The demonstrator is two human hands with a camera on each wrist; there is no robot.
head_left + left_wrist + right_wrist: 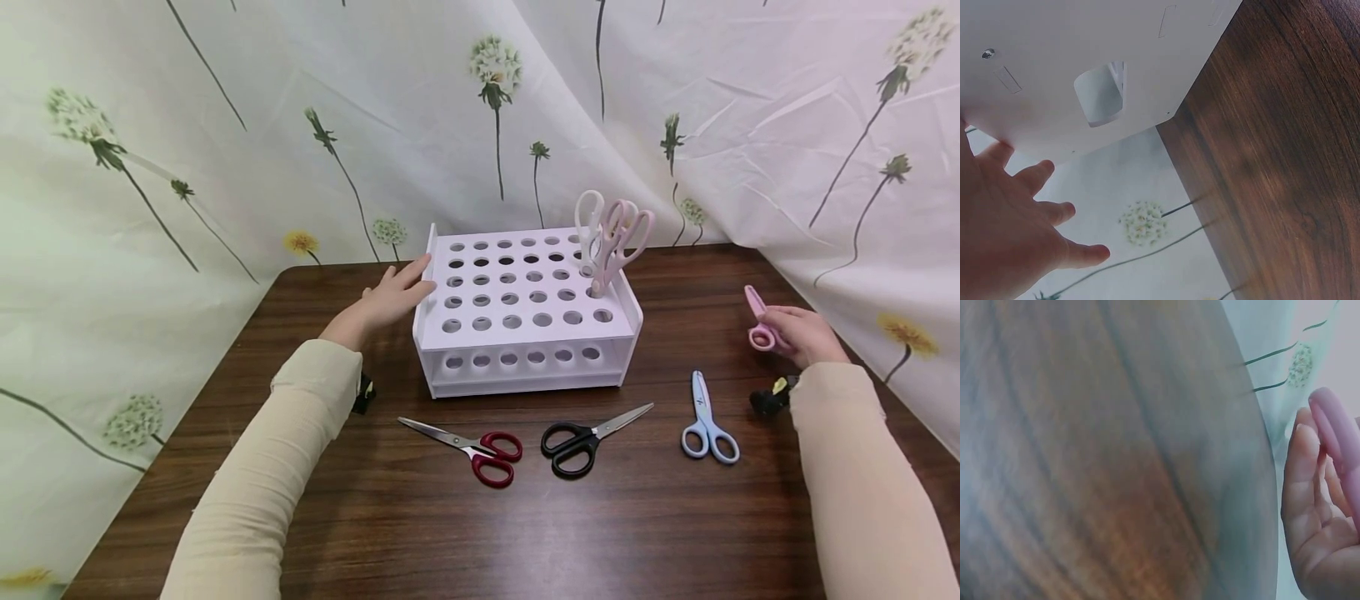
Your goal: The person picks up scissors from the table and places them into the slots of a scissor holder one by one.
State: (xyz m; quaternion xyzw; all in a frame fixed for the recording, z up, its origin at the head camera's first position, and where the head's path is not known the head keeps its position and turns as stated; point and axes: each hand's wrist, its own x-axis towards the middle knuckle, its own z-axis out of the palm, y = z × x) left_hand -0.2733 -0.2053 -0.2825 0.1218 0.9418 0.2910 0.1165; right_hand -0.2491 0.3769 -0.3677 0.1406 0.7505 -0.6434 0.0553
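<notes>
A white rack [525, 339] with rows of round holes stands on the table. Spread, straight fingers of my left hand [386, 302] rest at its upper left edge; the left wrist view shows this hand [1016, 219] beside the side panel [1129, 37]. At the far right, my right hand [810, 335] holds pink scissors [755, 302], blades pointing away from me. Their pink handle [1338, 434] shows among its fingers in the right wrist view. White-handled scissors [587, 237] and pale pink scissors [610, 250] stand in holes on the rack's right side, handles up.
In front of the rack lie red-handled scissors [489, 454], black-handled scissors [588, 442] and, farther right, light blue scissors [701, 425]. Behind the brown table [465, 542] hangs a white cloth [420, 108] with a dandelion print, also along both sides.
</notes>
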